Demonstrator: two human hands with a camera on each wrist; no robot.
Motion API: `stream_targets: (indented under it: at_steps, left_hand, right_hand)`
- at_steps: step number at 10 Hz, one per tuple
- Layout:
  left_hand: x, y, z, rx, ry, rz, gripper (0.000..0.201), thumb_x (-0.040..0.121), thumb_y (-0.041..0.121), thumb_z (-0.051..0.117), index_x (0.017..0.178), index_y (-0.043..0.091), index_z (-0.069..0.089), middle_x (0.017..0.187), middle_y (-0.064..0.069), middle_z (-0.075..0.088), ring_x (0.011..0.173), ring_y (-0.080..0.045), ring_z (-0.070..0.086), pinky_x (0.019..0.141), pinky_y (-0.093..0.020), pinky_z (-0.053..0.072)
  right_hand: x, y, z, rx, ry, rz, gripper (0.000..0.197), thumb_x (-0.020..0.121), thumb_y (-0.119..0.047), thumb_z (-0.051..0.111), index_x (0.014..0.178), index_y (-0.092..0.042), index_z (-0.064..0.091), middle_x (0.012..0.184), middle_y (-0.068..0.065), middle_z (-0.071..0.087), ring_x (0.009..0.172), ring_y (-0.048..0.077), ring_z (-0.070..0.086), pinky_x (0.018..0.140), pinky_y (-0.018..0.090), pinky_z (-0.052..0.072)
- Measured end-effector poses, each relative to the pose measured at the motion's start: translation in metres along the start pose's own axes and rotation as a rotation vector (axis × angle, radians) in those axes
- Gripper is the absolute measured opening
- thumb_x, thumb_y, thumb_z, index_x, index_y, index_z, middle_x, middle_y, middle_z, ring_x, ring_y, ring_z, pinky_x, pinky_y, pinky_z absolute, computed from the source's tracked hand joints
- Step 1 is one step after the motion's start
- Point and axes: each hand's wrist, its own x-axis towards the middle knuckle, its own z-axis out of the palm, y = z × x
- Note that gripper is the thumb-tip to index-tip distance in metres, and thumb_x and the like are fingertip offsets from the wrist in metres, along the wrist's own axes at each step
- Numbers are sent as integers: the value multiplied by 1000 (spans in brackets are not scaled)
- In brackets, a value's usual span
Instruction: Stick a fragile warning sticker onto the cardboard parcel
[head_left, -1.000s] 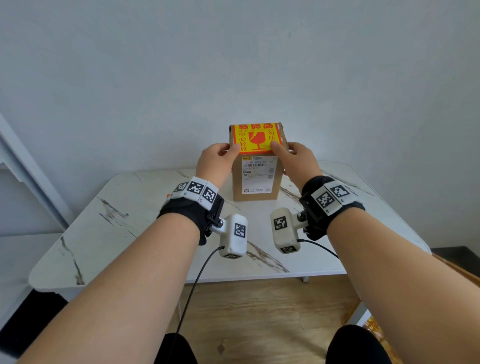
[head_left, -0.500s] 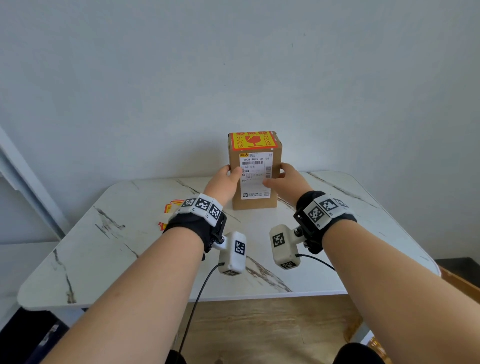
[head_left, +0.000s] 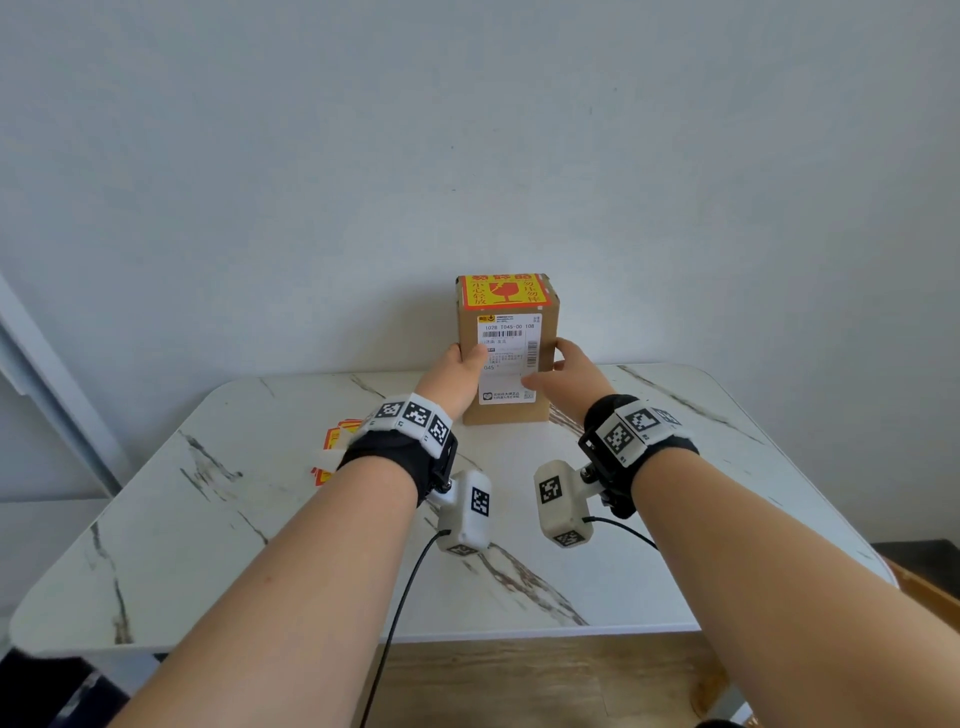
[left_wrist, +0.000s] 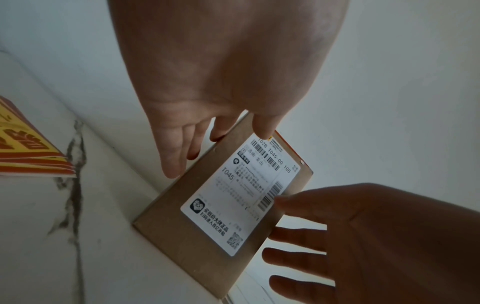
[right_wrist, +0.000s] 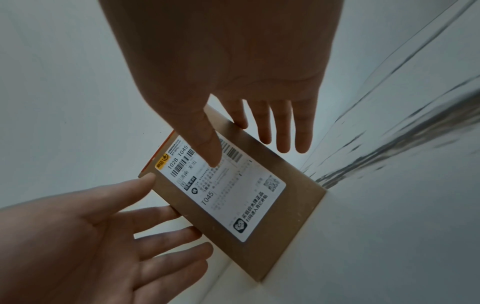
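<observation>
While the cardboard parcel stands upright on its short end toward the 12 o'clock edge of the marble table, close to the wall, both hands flank it, probably to keep so tall and narrow a box from toppling. The fragile warning sticker lies on the parcel's top face, its near border folding just over the front edge, so the sticking itself looks done. Below it, the white shipping label fills most of the front face. The left hand sits at the parcel's 9 o'clock, fingers straight and slightly apart along the side wall, thumb tip on the front near the label's corner. The right hand sits at 3 o'clock with fingers spread; its thumb lies across the label, while the other fingers seem to stand just off the side wall, though contact there cannot be told. A stack of spare stickers lies at the parcel's 8 o'clock, partly hidden by the left wrist.
</observation>
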Motion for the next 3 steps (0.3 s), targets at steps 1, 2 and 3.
stream_targets:
  at_steps: [1, 2, 3]
  left_hand:
    - [0, -8, 4, 117, 23, -26, 58, 98, 49, 33, 141, 11, 43, 138, -7, 56, 122, -28, 56, 92, -32, 43]
    - [-6, -16, 7, 293, 8, -30, 55, 96, 43, 42, 143, 16, 43, 140, -10, 54, 121, -30, 57, 97, -37, 47]
    - [-16, -21, 11, 497, -28, -50, 56, 95, 45, 38, 147, 23, 40, 142, -14, 47, 123, -31, 52, 102, -41, 45]
  right_hand:
    - [-6, 1, -3, -64, 26, 24, 73, 88, -18, 62, 151, -13, 24, 136, 9, 53, 119, 26, 56, 82, 27, 40]
    - [-11, 4, -3, -180, 48, 23, 69, 87, -20, 60, 148, -10, 28, 135, 12, 56, 116, 27, 60, 77, 28, 45]
    - [-18, 6, -2, -230, 4, 32, 70, 87, -23, 61, 148, -11, 29, 130, 11, 60, 110, 26, 62, 78, 30, 47]
